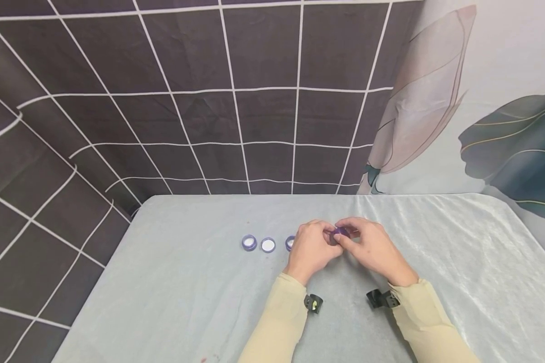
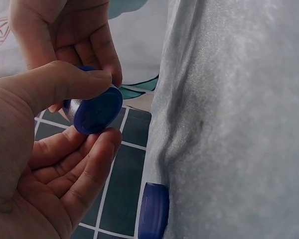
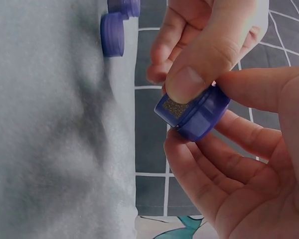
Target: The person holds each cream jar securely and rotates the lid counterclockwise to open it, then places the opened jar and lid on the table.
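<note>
Both hands meet over the table around one small round purple jar (image 1: 339, 233). In the right wrist view, a brown, speckled patch shows on the jar's narrower body (image 3: 175, 108), and a wider purple cap (image 3: 205, 115) sits against it. My left hand (image 1: 312, 247) pinches the body, thumb pressed across the patch. The fingers and thumb of my right hand (image 1: 376, 249) grip the cap's edge. A flat blue round face (image 2: 98, 112) of the jar is turned toward the left wrist camera. Behind the left hand, another purple piece (image 1: 290, 243) is partly hidden.
Left of the hands, two more round purple pieces with white tops, one (image 1: 268, 245) beside the other (image 1: 249, 242), lie on the pale grey-blue cloth of the table (image 1: 181, 282). A dark, white-gridded curtain (image 1: 263, 116) hangs behind the table's far edge.
</note>
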`<state>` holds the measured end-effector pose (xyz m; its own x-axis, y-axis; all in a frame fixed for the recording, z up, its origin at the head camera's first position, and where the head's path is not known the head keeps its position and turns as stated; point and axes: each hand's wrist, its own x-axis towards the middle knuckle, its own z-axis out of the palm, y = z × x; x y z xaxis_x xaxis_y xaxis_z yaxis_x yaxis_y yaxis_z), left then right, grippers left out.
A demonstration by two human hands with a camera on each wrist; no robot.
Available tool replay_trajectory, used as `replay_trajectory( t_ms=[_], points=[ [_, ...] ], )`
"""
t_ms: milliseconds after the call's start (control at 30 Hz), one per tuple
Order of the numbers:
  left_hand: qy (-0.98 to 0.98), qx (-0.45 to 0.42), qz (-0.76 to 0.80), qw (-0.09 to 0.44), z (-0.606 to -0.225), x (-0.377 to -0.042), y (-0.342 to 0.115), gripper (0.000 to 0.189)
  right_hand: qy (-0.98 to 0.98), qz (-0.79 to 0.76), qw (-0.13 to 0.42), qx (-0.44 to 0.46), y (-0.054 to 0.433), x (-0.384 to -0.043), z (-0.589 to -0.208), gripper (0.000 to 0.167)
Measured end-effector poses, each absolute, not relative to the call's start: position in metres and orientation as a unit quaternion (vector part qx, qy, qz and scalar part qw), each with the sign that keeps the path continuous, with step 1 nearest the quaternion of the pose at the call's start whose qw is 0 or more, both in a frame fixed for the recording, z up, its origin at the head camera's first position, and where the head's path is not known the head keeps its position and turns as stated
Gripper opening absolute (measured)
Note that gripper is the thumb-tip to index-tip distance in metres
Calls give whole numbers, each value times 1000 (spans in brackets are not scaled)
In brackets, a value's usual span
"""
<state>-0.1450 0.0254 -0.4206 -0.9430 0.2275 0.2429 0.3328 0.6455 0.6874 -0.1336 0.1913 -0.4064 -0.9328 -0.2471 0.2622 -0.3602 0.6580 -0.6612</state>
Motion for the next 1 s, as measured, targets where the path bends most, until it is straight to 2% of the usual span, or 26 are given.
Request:
replay_trajectory(
  t_ms=[1000],
  points=[
    [-909, -153, -384, 57, -421, -145, 25, 29, -906, 366, 65, 203, 195, -134, -405, 22]
  ],
)
